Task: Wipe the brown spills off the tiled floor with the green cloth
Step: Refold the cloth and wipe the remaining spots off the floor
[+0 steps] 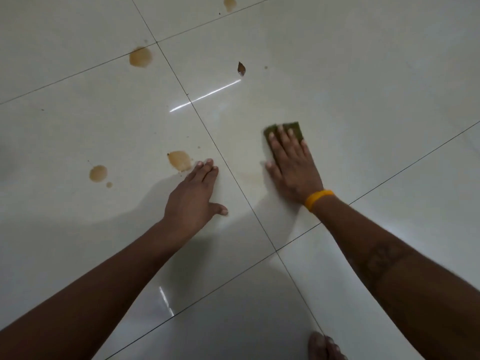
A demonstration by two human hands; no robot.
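My right hand (pixel 292 166) lies flat on the green cloth (pixel 294 128), pressing it against the pale tiled floor (pixel 363 87); only the cloth's far edge shows past my fingers. My left hand (pixel 193 197) rests palm down on the floor, holding nothing, fingertips just right of a brown spill (pixel 179 160). Other brown spills lie at the left (pixel 98 173), the upper left (pixel 140 56) and the top (pixel 229 3). A small dark brown blot (pixel 241 68) sits beyond the cloth. A faint brownish smear (pixel 249 175) shows between my hands.
Dark grout lines cross the glossy tiles, and a bright light streak (pixel 205 96) reflects in the middle. A bare foot (pixel 326 346) shows at the bottom edge. A yellow band (pixel 318 200) circles my right wrist.
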